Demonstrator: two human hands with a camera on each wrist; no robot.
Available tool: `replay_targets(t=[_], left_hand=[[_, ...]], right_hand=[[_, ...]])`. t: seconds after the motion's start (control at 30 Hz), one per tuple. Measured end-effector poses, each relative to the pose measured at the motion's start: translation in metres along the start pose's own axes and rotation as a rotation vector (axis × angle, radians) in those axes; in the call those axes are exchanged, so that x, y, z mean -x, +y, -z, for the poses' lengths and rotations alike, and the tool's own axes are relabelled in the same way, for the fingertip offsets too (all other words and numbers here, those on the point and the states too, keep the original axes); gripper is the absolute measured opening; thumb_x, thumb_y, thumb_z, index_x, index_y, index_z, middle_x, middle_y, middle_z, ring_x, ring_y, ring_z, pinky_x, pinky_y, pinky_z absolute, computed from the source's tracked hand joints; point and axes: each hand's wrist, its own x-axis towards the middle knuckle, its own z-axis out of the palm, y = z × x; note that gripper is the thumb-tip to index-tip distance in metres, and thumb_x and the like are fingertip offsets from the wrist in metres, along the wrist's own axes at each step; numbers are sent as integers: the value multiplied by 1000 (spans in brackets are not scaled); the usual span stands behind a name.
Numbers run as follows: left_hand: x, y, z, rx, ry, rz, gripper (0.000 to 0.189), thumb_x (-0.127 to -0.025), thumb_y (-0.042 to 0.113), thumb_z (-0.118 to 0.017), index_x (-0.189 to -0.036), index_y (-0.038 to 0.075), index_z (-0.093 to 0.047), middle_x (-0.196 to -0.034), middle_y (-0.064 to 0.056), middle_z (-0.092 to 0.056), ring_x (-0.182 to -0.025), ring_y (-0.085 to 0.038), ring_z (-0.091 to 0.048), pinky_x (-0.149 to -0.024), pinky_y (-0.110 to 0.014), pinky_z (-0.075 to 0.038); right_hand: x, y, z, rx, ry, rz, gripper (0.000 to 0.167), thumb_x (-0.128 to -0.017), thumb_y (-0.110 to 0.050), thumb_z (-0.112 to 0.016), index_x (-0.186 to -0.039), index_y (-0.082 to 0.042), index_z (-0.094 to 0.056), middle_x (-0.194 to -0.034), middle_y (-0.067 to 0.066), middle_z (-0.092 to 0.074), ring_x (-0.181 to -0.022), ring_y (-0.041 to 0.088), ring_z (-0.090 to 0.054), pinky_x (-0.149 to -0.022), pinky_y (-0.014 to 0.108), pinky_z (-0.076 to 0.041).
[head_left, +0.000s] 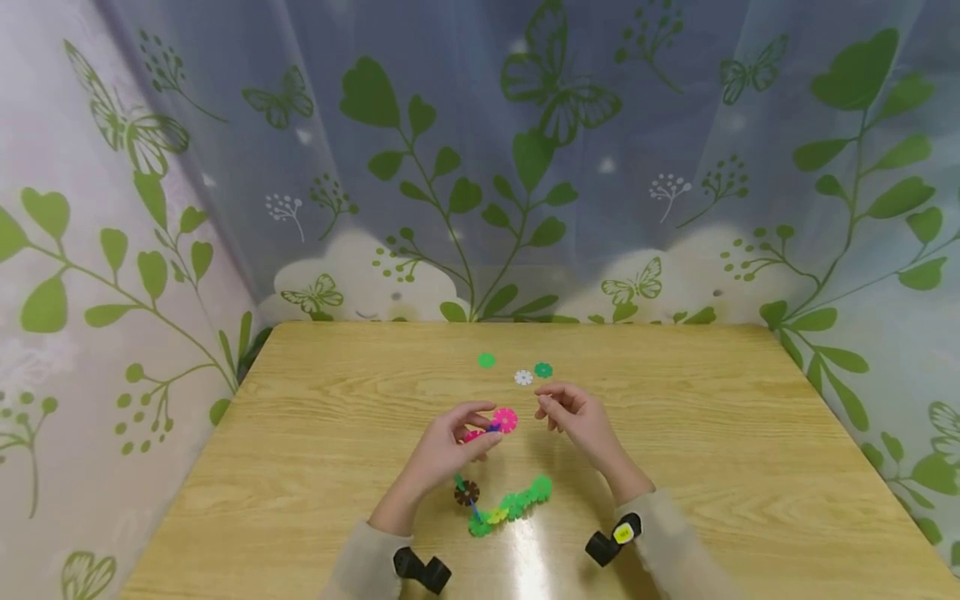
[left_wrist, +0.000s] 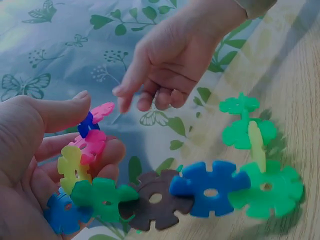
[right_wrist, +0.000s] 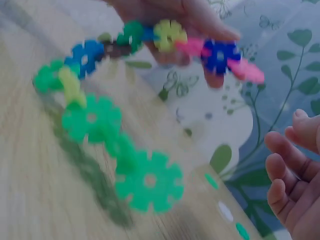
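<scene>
My left hand (head_left: 438,450) holds one end of a chain of interlocking notched plastic discs, with the thumb against the dark blue disc (right_wrist: 220,56). A pink disc (head_left: 505,420) sticks out past the fingertips at that end. From the hand the chain runs down through yellow, green, brown (left_wrist: 156,200) and blue (left_wrist: 210,189) discs, then bends to a row of green discs (head_left: 513,504) with a yellow one among them, low at the table. My right hand (head_left: 581,421) hovers to the right of the pink end, apart from it, fingers loosely curled with nothing visible between them.
Loose discs lie beyond the hands on the wooden table (head_left: 337,392): a light green one (head_left: 487,360), a white one (head_left: 523,377) and a dark green one (head_left: 543,370). A curtain (head_left: 480,250) with leaves and butterflies hangs behind the table's far edge.
</scene>
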Motion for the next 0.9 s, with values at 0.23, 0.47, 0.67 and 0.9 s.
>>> replay_targets(t=[0.23,0.47,0.67,0.9], left_hand=[[1,-2,3,125,23,13,42,-91,16,-62,-130,3,-50,-109,-18,-59,-67,-29,-65,-63,-55,-55],[3,-2,7,201,33,6,41,-94,18,-57,-132,3,-48,-107,-19,-57,-71,-44,-63,-57,-55,-54],[2,-2,10,239,53,-5,38,-96,17,-54,-131,7,-49,-106,-20,-60,-67,-37,-64,-51,-54,-53],[2,-3,10,243,51,-33,37,-96,14,-53,-130,2,-49,-103,-24,-60,-61,-25,-65,-48,-52,-53]], right_hand=[[-27,41,22,51,24,-77,26,-94,-11,-56,-109,9,-58,-84,25,-63,-63,28,-54,-56,34,-53],[-54,68,35,174,25,-83,27,-94,-15,-57,-109,6,-59,-87,25,-64,-66,39,-54,-50,34,-50],[-76,79,42,220,82,-124,29,-93,-13,-58,-114,7,-57,-92,24,-64,-66,34,-56,-47,25,-45],[-90,86,42,394,73,-170,32,-92,-11,-59,-119,5,-55,-101,20,-59,-86,31,-59,-59,29,-51]])
